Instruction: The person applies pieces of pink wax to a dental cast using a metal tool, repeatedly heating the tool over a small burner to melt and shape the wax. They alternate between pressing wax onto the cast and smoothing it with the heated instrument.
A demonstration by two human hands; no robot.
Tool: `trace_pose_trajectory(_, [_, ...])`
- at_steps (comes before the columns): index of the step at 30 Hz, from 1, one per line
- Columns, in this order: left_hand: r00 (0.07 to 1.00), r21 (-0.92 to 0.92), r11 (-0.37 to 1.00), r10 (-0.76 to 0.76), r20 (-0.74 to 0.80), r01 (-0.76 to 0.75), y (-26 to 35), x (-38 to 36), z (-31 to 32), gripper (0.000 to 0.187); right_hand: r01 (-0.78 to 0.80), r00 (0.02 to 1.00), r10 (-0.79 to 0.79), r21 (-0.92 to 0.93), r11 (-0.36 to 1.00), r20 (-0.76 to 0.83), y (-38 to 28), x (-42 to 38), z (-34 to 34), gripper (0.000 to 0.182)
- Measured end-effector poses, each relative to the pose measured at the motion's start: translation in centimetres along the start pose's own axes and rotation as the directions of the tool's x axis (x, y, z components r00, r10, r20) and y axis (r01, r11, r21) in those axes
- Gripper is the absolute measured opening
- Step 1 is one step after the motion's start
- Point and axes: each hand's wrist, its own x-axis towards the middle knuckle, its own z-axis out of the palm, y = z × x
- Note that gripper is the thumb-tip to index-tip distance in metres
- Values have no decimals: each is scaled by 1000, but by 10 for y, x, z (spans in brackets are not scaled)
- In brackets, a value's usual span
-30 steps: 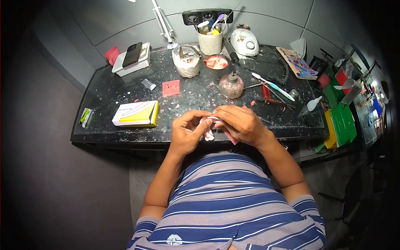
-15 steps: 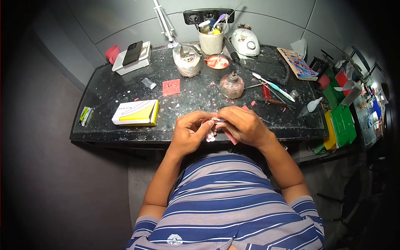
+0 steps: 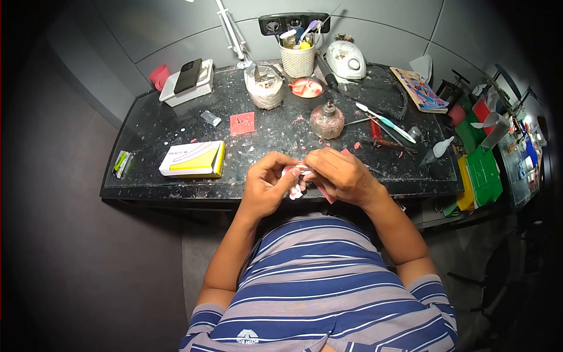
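Note:
My left hand (image 3: 270,183) and my right hand (image 3: 340,176) meet at the front edge of the black table. Between them they pinch a small pink and white piece (image 3: 295,191), partly covered by my fingers. Both hands are closed around it. A pink sheet (image 3: 326,193) shows below my right hand's fingers; whether that hand grips it I cannot tell. Beyond the hands stands a stained round burner (image 3: 326,121). A pink wax square (image 3: 242,124) lies to its left, and a white and yellow box (image 3: 192,159) is left of my left hand.
Across the black table (image 3: 176,126) are a plastic-lined container (image 3: 265,88), a pink-smeared dish (image 3: 307,88), a woven cup of tools (image 3: 297,61), a white machine (image 3: 345,59), a toothbrush (image 3: 387,122), red-handled pliers (image 3: 376,131), a booklet (image 3: 417,88) and a phone (image 3: 189,76).
My fingers have shifted very slightly around the small piece. The view has moved a little; the objects on the table stay in place.

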Motion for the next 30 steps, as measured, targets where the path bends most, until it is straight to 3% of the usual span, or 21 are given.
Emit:
trace_pose_trajectory(6, [998, 8, 998, 56, 3, -56, -3, -1, -1, 16, 5, 1000, -5, 10, 1000, -3, 3, -3, 3, 40])
trace_pose_trajectory(13, [1000, -3, 1000, 22, 6, -22, -3, 0, -1, 17, 4, 1000, -4, 45, 999, 6, 0, 0, 0, 40])
trace_pose_trajectory(18, [999, -151, 987, -54, -4, 52, -2, 2, -3, 21, 1, 1000, -1, 4, 1000, -29, -3, 4, 3, 40])
trace_pose_trajectory(20, [1000, -155, 988, -17, 19, 19, -4, 4, -5, 22, 10, 998, -12, -21, 1000, -55, -3, 5, 4, 40])
trace_pose_trajectory(24, [998, -251, 968, -1, 59, 16, -6, 7, -8, 23, 74, 992, -83, -89, 993, -97, -1, 1, 4, 32])
trace_pose_trajectory(29, [997, -189, 981, -37, 72, 50, -2, 10, -11, 28, 159, 975, -174, -112, 981, -136, -2, 1, 5, 28])
trace_pose_trajectory(30, [988, -171, 981, -68, 137, 91, -2, 10, -13, 28, 173, 974, -184, -97, 980, -130, -1, 0, 4, 32])
